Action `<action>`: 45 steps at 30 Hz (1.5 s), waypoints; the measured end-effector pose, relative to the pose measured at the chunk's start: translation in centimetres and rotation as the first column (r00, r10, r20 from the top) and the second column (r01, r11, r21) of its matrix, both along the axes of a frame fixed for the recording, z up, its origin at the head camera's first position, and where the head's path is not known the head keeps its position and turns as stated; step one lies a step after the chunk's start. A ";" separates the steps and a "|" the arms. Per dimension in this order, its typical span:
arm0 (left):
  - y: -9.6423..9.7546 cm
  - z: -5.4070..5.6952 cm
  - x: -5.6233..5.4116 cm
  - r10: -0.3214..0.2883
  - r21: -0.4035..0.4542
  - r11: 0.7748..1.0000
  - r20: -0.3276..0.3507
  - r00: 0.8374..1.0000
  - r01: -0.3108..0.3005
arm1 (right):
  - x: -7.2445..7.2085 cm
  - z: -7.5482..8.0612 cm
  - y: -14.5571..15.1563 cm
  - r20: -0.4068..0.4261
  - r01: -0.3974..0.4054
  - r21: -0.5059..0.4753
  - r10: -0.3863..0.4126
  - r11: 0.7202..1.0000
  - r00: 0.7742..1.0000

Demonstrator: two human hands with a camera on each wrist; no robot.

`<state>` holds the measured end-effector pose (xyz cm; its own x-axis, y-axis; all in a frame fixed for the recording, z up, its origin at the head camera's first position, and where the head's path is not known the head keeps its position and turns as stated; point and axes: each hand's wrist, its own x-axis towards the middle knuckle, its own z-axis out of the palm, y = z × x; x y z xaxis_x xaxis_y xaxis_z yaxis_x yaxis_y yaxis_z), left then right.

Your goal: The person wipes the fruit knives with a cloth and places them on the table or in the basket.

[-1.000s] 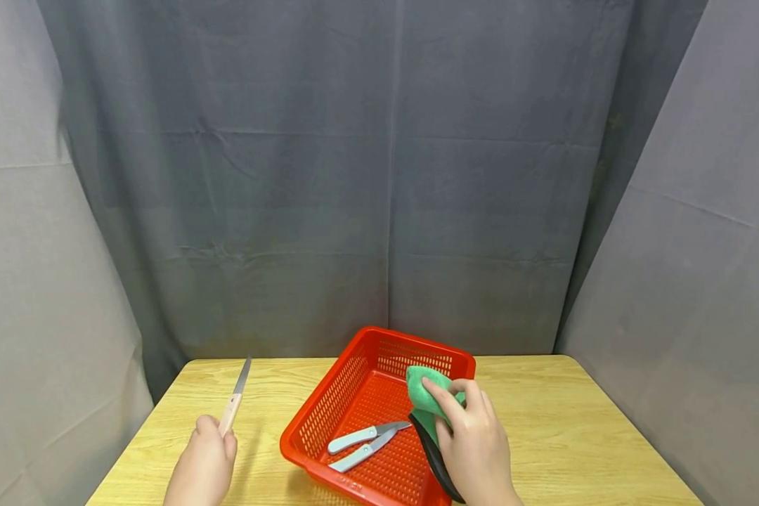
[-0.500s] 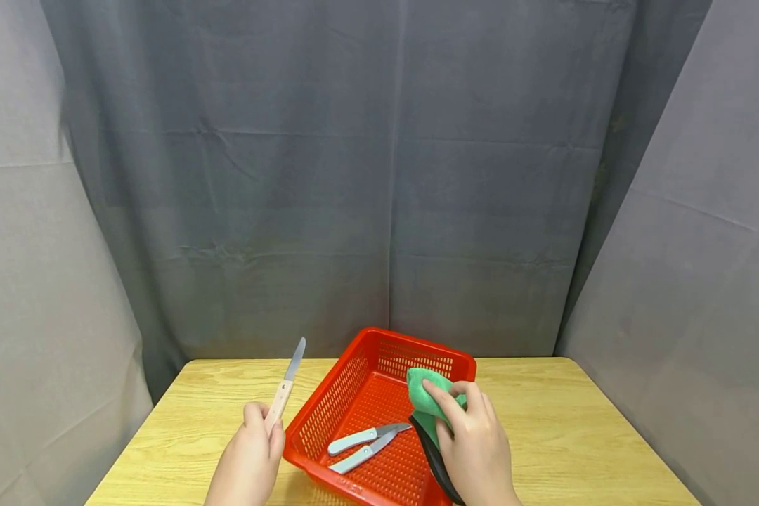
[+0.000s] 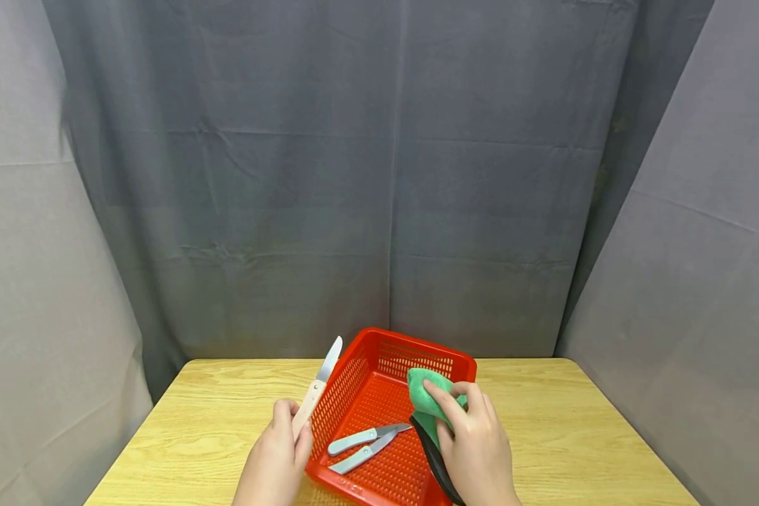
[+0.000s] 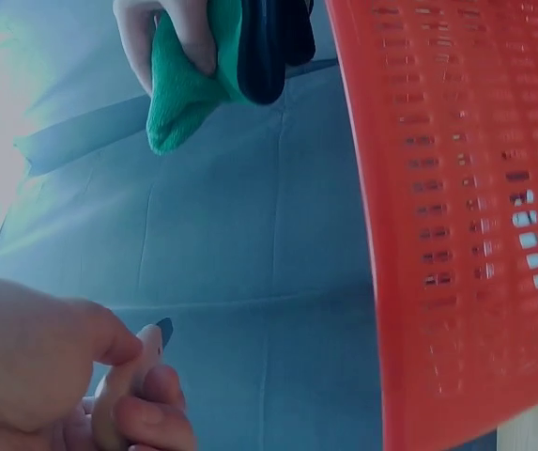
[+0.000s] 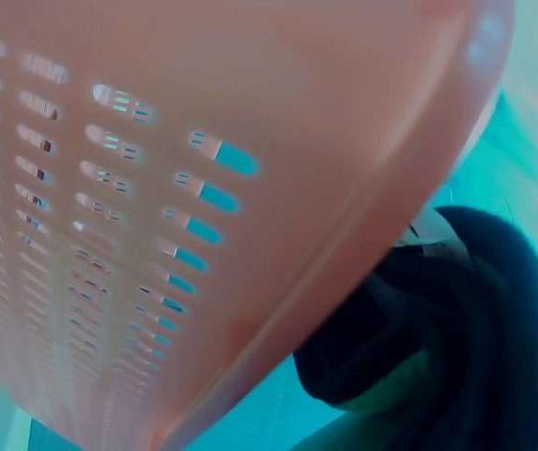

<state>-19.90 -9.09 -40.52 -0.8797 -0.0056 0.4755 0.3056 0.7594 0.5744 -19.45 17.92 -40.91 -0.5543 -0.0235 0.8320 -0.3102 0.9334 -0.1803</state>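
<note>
My left hand [image 3: 273, 455] grips a small knife [image 3: 318, 386] by its cream handle, blade pointing up and away, overlapping the left side of a red plastic basket [image 3: 417, 340]. In the left wrist view, thumb and fingers wrap the knife handle [image 4: 121, 395]. Over the basket's right side, my right hand [image 3: 478, 448] pinches a bunched green cloth [image 3: 425, 392] with a black edge. The cloth's dark edge [image 5: 494, 329] shows close to the basket wall in the right wrist view. Inside the basket lie two knives with pale handles, an upper knife [image 3: 353, 441] and a lower knife [image 3: 354, 461], blade tips nearly meeting.
The basket stands at an angle on a light wooden table [image 3: 582, 436]. A grey curtain [image 3: 291, 176] hangs behind the table's far edge. Pale cloth panels flank both sides, a left panel [image 3: 38, 281] and a right panel [image 3: 689, 281].
My left hand has carried its knife rightward from over the table's left part to the basket's left edge, the blade turning its flat side into view. My right hand and the cloth have stayed in place.
</note>
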 end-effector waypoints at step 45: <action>3.5 -1.9 0.5 -0.212 -0.101 0.975 -0.129 0.969 0.200 | 0.5 -0.1 -0.5 -0.078 -0.179 0.154 0.192 0.972 0.978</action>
